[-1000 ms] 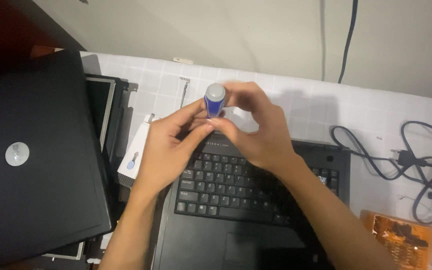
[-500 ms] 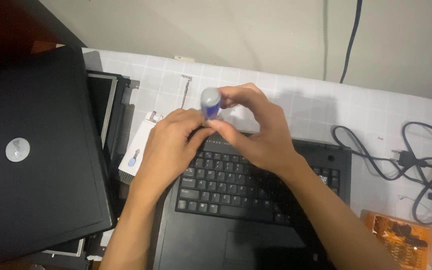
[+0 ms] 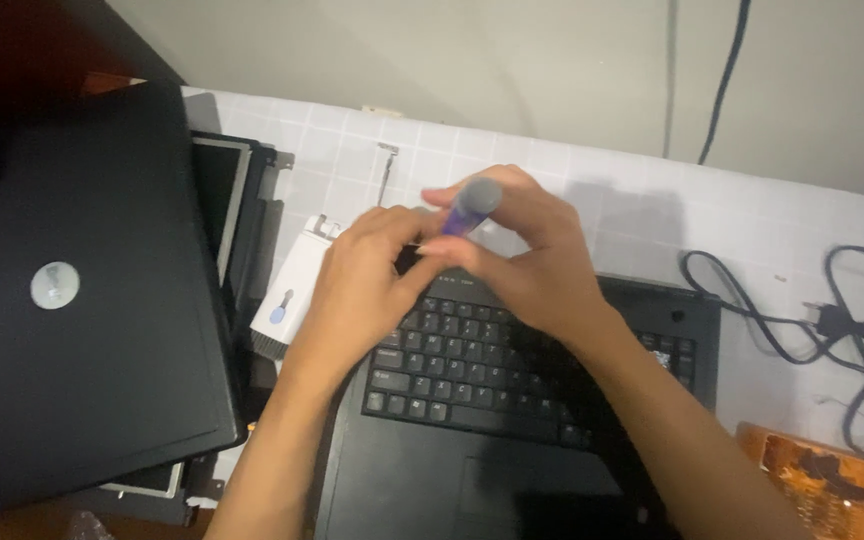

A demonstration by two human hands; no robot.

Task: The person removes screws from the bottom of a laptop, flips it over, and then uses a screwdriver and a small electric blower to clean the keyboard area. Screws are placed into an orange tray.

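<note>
Both hands are up over the top edge of the black laptop keyboard, centre frame. The right hand pinches a small blue-violet cylindrical tool with a grey cap, fingers curled closed around its barrel. That tool has tipped since a second ago: then it stood nearly upright with its cap facing the camera, now it leans up and to the right and blurs a little. The left hand has closed in tighter, its fingertips bunched at the tool's lower end; whether they grip it or only touch it, I cannot tell. Judging by that, the two hands are working the tool's lower tip between them.

Just left of the left hand lies a white oblong cleaning gadget with a blue button. Further left sits a closed black laptop with a round silver badge, stacked over a bare screen panel. At right, black cables loop across the white tiled tabletop, and an orange piece sits lower right.
</note>
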